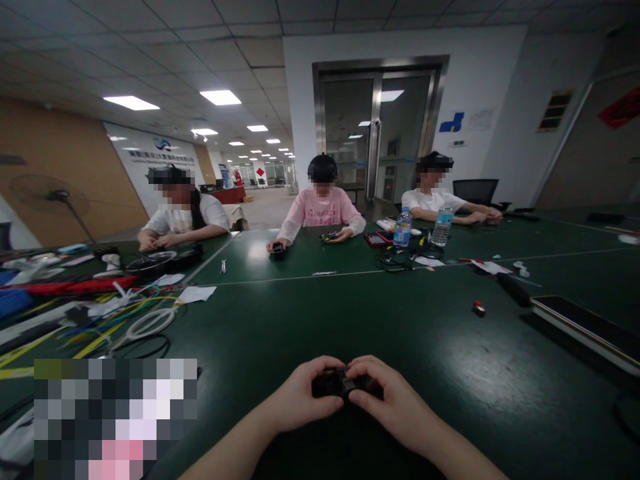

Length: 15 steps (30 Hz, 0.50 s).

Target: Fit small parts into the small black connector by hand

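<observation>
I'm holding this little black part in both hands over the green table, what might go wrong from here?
One: the small black part is pinched between the left hand and right hand; it may slip. Two: it is dark and the green table is dark too, so a dropped piece might be hard to spot. Three: loose cables at your left could snag an arm.

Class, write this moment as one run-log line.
left hand: grips small black boxy part | right hand: grips same part | surface: dark green table
</observation>
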Tool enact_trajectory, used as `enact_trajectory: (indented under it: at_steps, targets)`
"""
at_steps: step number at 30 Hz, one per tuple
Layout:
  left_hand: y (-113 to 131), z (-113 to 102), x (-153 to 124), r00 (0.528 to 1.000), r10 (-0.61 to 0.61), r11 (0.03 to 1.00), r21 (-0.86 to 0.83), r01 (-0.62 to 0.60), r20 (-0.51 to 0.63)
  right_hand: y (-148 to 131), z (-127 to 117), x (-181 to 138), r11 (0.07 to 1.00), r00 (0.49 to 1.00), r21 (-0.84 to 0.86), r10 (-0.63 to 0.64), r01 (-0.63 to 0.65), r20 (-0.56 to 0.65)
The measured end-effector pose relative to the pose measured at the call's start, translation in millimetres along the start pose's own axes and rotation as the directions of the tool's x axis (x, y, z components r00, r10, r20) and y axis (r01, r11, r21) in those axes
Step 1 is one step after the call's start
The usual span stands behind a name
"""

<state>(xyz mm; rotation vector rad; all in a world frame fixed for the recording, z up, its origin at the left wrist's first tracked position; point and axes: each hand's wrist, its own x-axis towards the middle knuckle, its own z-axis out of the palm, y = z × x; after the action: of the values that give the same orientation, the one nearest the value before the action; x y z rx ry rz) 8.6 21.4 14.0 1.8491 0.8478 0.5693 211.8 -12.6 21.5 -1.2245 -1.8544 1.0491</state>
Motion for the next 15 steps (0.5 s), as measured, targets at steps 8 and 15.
enact_trajectory:
  at_steps: [8, 15]
  targets:
    - [1.8, 0.0, 0.4, 1.000, 0.014, 1.000, 0.004, -0.014, -0.017, 2.5, 1.2, 1.4, 1.000, 1.000, 0.018, 0.003, -0.003, 0.005]
    - [-0.3, 1.1, 1.1, 1.000, 0.018, 1.000, 0.003, -0.018, -0.015, 5.3, 1.3, 2.6, 0.999, 1.000, 0.026, -0.020, 0.020, 0.006]
